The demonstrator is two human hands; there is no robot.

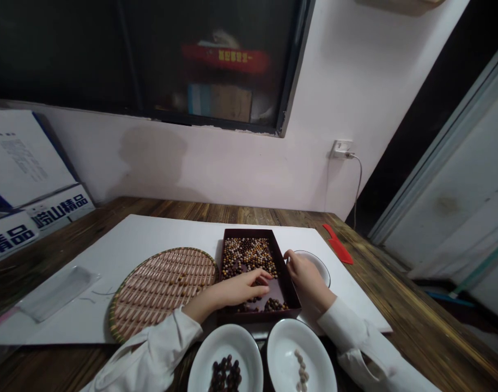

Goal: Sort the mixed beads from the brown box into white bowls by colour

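A dark rectangular tray (287, 277) holds many mixed brown, tan and dark beads (247, 256). My left hand (236, 288) reaches into the tray over the beads, fingers curled with the tips among them. My right hand (304, 272) rests at the tray's right wall, fingers bent as in a pinch; what they hold is hidden. Behind that hand stands a white bowl (320, 264). Close to me are two white bowls: one (210, 356) with dark beads, one (314, 348) with a few pale beads.
A round woven bamboo tray (163, 286) lies left of the bead tray on a white sheet (151, 231) over a wooden table. A clear plastic bag (56, 291) lies far left, a red plastic knife (338, 245) at the right. Printed boards lean at the left wall.
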